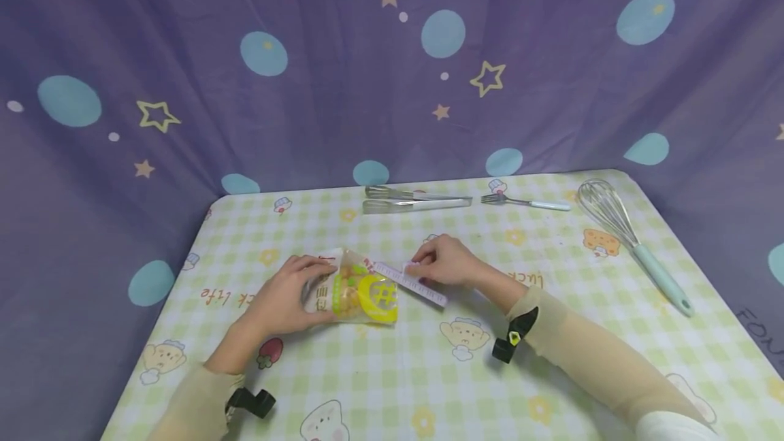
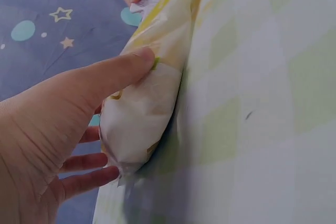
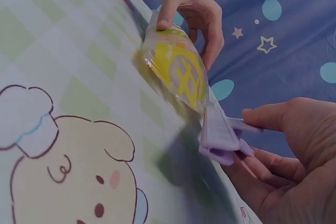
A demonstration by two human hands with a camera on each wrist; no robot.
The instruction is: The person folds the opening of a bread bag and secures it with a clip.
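A purple curtain [image 1: 343, 87] printed with stars and blue spots hung behind a table [image 1: 490, 386] whose cloth was checked in green and white. At the left, the left hand [image 1: 282, 299] held the bag [image 1: 354, 299] by its left end, thumb on the near side and the other fingers round the far side. The bag lay right of that palm, on the near-middle part of the cloth, its longer way running roughly left to right, so its right end pointed at the other hand. There the clip [image 1: 425, 291] met it: its long axis slanted from far left to near right, and its far-left end touched the far part of the bag's right end, while the near-right end stuck out past the bag. That slant against the bag's edge was the relation that counted; whether any film lay between the clip's bars, I could not tell. The right hand [image 1: 450, 262] was the nearer to the clip, pinching its lever from the far right side, with the bag beyond to the left. Farther back, left to right, lay the tongs [image 1: 422, 205], then the fork [image 1: 520, 202], and at the far right the whisk [image 1: 646, 258].
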